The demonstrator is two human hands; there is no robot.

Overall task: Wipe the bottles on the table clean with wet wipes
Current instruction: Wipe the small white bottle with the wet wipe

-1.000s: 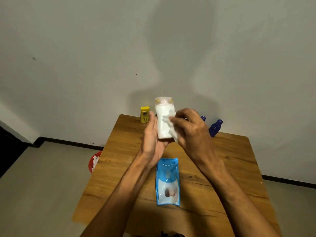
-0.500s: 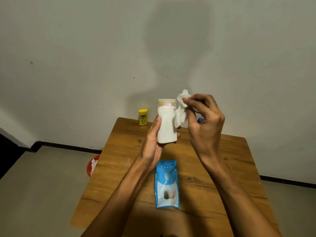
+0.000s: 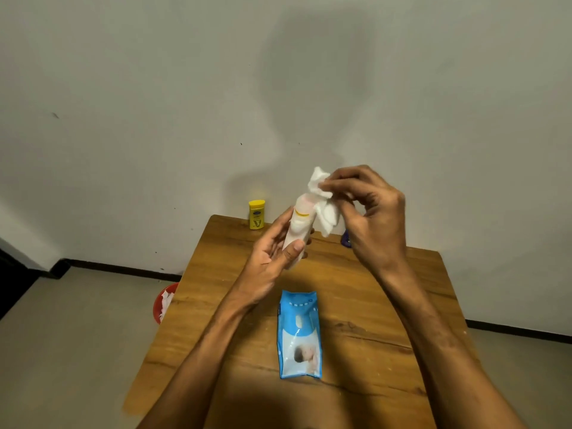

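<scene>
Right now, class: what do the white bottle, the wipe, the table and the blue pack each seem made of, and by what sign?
White bottle: probably plastic; smooth, evenly white, matt.
Wipe: soft nonwoven cloth, it seems; it crumples and hangs limp.
Table: wood or wood-look veneer; grain lines and dark knots show.
Blue pack: glossy plastic film, judging by the sheen on its creased surface.

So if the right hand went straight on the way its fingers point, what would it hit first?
Probably the top of the bottle held in the left hand: the right hand points at it, with the pinched wipe leading. Depth is hard to judge.
</scene>
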